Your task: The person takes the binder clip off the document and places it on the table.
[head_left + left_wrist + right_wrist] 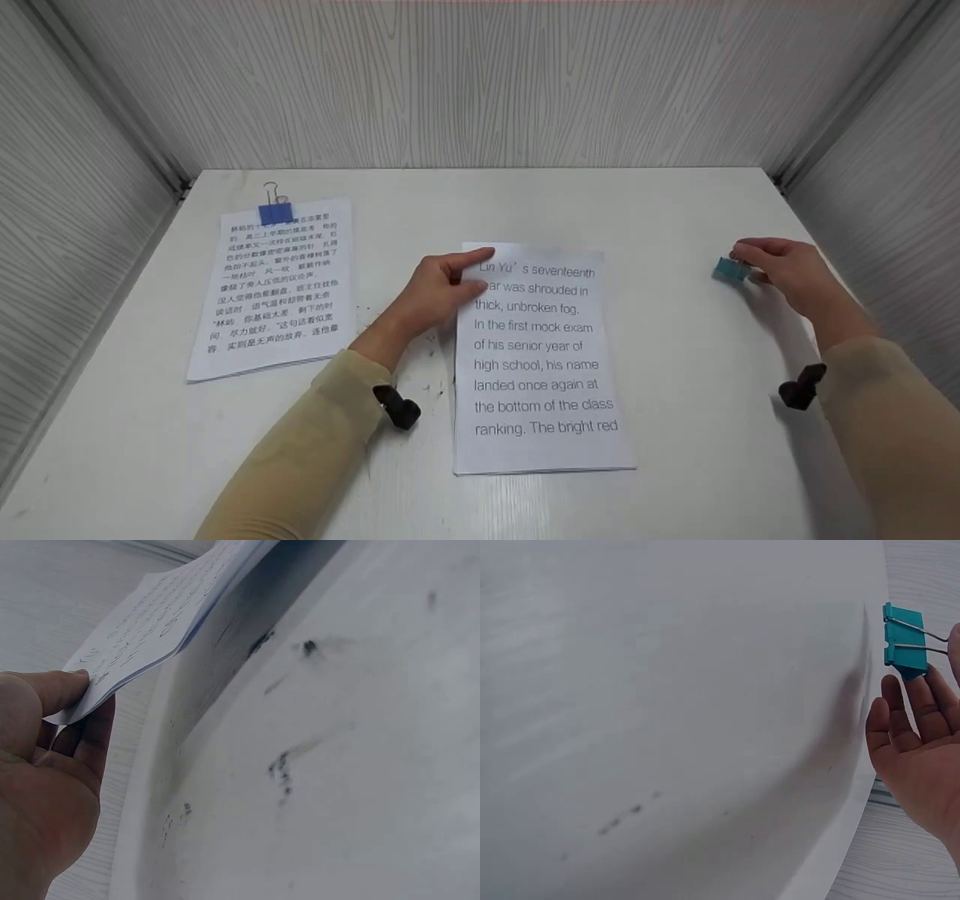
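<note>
A stack of printed sheets (544, 360) with English text is in the middle of the table. My left hand (435, 291) pinches it near its upper left corner. In the left wrist view, the thumb lies on the printed side of the paper (161, 626), with fingers behind it, and the near edge is raised off the table. Off to the right, my right hand (791, 277) holds a teal binder clip (730, 269) by its wire handles. The right wrist view shows the clip (906, 637) with its handles between thumb and fingers and its mouth pointing away from the palm.
On the left lies a second stack of sheets (277, 300) with Chinese text, a blue binder clip (276, 214) on its top edge. Dark marks (281, 769) spot the white table (675, 450). Pale panels (480, 82) wall in the back and both sides.
</note>
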Available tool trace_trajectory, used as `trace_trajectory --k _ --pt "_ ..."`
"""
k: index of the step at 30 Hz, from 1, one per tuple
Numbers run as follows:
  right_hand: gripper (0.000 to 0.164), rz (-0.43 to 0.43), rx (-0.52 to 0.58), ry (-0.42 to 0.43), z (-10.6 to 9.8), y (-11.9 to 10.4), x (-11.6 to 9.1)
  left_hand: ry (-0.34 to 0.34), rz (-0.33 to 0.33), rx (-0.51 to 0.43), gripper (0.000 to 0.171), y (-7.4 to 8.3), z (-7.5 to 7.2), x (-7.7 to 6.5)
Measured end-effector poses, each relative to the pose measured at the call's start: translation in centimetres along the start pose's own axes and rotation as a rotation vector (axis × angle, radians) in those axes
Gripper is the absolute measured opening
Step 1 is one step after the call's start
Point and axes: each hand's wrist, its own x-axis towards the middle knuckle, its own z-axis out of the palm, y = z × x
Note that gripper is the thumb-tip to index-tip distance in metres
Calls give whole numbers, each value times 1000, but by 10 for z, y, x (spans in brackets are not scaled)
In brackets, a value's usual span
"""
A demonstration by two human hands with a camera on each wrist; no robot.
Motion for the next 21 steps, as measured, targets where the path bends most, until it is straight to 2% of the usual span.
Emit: trace_trajectory --k 4,7,13,21 --pt "82 45 -51 -4 0 2 1 7 -13 17 52 1 1 0" --pt "84 47 -74 -5 0 4 1 11 -18 18 52 1 1 0" --pt "85 35 -88 1 -1 8 1 16 -33 17 52 -1 1 3" --pt "90 65 -84 -30 -2 6 -1 -1 -51 33 53 -7 0 6"
